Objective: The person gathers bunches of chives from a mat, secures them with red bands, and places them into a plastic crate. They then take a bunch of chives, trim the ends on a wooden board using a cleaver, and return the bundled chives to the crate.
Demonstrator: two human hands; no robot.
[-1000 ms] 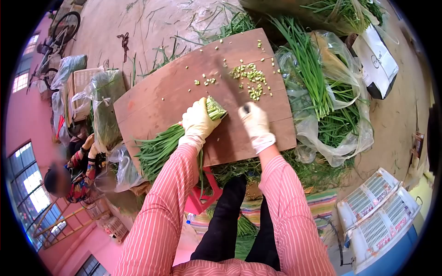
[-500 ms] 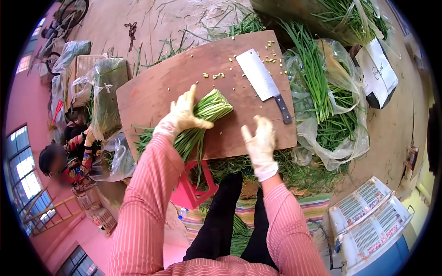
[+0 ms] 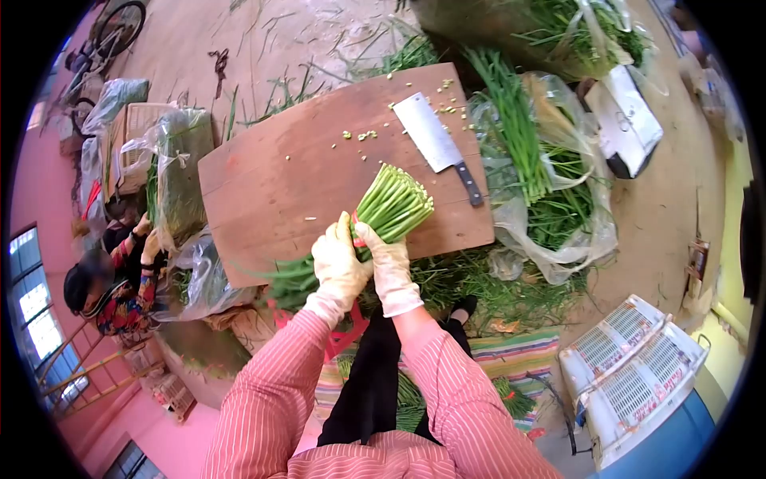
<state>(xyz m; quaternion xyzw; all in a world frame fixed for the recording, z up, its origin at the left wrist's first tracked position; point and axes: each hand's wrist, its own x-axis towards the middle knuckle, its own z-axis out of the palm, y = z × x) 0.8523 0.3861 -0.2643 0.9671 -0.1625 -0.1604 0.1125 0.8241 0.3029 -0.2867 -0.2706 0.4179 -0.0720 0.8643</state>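
Observation:
A bunch of garlic chives (image 3: 395, 203) is held above the near edge of the wooden board (image 3: 279, 184), its pale cut ends pointing up and right. A bit of red band shows on the stems between my hands. My left hand (image 3: 339, 263), in a pale glove, is closed around the bunch, with the leaves trailing out to its left. My right hand (image 3: 391, 267), gloved too, is closed on the bunch right beside it; some fingers are hidden. The cleaver (image 3: 435, 140) lies flat on the board's right side, apart from both hands.
Small cut stem ends (image 3: 363, 136) dot the board. To the right, a clear plastic bag (image 3: 594, 231) holds more chives. A person (image 3: 120, 279) works at the left beside wrapped bundles. White crates (image 3: 630, 367) stand at lower right, and a pink stool (image 3: 343, 335) is under the board.
The bunch has been lifted off the board and turned, cut ends now upward. My right hand has moved left from beside the board onto the bunch, and a red band now shows there.

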